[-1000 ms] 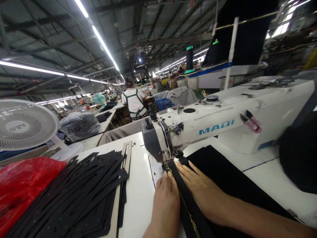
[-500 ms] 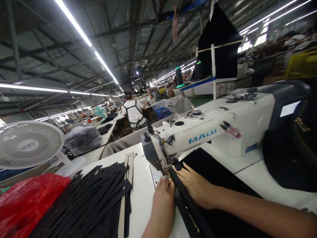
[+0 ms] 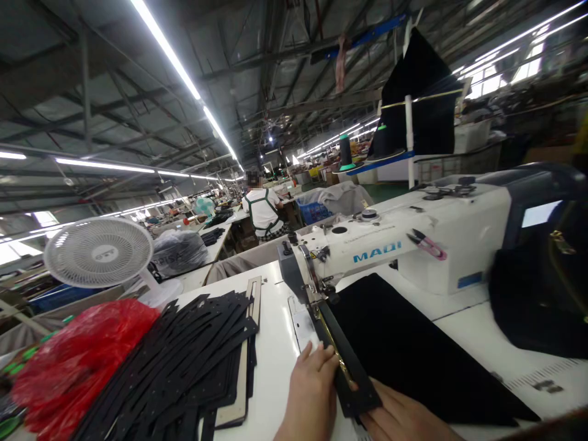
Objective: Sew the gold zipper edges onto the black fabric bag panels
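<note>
A black strip with a gold zipper [image 3: 339, 361] runs from under the presser foot of the white sewing machine [image 3: 381, 245] toward me. My left hand [image 3: 312, 389] has its bent fingers on the strip's left edge, beside the zipper teeth. At the strip's near end, my right hand [image 3: 399, 413] grips the right corner; some of its fingertips are hidden beneath. A large black fabric panel [image 3: 404, 343] lies flat right of the strip, extending past my right hand. Left of my hands, many flat black slotted pieces [image 3: 184, 355] are heaped on the white table [image 3: 273, 367].
A red plastic bag [image 3: 92, 355] and a white fan [image 3: 103, 251] stand at the left. Pink-handled thread snips [image 3: 427, 244] rest against the machine arm. A black item with a zipper [image 3: 537, 300] hangs at the right. A person [image 3: 263, 208] sits farther off, back turned.
Both hands have moved back toward me, away from the needle area, along the strip. More of the gold zipper and the black panel shows. The view has swung slightly left.
</note>
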{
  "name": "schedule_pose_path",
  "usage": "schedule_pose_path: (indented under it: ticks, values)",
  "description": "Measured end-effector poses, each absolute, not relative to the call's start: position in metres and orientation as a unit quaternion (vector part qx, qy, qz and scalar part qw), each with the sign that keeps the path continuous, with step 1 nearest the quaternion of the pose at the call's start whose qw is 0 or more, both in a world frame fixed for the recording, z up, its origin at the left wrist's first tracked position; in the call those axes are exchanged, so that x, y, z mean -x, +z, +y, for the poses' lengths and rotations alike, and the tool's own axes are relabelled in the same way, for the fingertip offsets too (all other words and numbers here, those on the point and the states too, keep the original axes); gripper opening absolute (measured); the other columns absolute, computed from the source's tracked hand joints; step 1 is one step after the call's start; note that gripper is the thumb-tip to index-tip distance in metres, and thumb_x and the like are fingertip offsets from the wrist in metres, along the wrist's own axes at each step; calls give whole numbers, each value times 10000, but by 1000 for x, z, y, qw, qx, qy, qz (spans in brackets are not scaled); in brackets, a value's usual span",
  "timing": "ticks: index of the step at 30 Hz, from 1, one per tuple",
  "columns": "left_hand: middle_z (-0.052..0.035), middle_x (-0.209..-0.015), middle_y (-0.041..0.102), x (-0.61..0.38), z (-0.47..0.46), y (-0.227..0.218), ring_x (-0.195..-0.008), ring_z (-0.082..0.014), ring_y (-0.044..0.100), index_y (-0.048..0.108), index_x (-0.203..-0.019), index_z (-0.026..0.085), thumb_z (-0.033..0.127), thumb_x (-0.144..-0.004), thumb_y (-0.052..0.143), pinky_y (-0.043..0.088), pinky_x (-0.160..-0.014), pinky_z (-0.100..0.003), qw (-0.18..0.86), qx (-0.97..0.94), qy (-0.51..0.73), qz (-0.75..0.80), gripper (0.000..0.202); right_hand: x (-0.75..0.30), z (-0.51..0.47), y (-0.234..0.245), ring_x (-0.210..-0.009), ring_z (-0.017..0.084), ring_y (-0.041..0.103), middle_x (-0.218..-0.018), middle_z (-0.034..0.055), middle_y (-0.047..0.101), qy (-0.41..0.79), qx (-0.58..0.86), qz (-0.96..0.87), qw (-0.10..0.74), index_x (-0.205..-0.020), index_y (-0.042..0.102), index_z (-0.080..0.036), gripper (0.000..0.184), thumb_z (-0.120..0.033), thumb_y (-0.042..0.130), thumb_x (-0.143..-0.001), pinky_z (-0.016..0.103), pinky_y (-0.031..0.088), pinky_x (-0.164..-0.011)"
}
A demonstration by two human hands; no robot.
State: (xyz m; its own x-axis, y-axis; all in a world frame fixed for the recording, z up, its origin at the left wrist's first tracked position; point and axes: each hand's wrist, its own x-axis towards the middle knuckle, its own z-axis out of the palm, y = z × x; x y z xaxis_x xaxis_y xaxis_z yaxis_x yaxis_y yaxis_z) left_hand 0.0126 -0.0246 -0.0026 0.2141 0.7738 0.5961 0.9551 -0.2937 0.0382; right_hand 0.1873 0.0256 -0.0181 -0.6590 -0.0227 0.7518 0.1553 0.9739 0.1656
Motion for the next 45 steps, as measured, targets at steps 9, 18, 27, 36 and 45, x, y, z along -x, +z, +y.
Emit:
schedule_pose_path:
  ticks: [9,18,27,36,45]
  values:
    - [-99,-999,696,-13,-29,-11,-920,-225,665,615,-993,140,27,-808,414,528,-878,-412,214,769,-260,-543,296,-185,21,-18,-721,196,648,-723,86,681,-135,38,-882,450,-778,681,-99,478,75,237,-810,290,536,-732]
    - [-99,-981,697,-7,-14,-6,-922,-227,663,614,-960,159,-19,-742,418,523,-884,-424,168,753,-263,-579,343,-178,43,-18,-753,207,642,-754,102,681,-103,19,-906,409,-799,670,-102,417,56,284,-782,296,543,-716]
    - [-77,-841,692,15,25,-32,-778,-221,673,593,-893,189,6,-688,419,567,-755,-385,237,715,-361,-549,326,-159,71,-17,-754,195,631,-770,101,677,-80,18,-901,427,-836,664,-111,430,34,259,-827,285,536,-708]
    - [-72,-822,654,22,31,-30,-725,-198,641,600,-873,202,55,-788,369,532,-634,-296,150,700,-361,-598,287,-143,90,-30,-797,171,608,-827,93,663,-8,20,-921,390,-924,635,-136,328,-68,316,-886,274,512,-733]
    - [-34,-768,560,5,7,-3,-704,-182,565,524,-735,191,195,-807,500,473,-635,-297,51,563,-377,-734,76,-131,96,8,-730,224,573,-765,48,613,43,198,-933,296,-767,592,-168,43,-159,623,-738,342,435,-671]
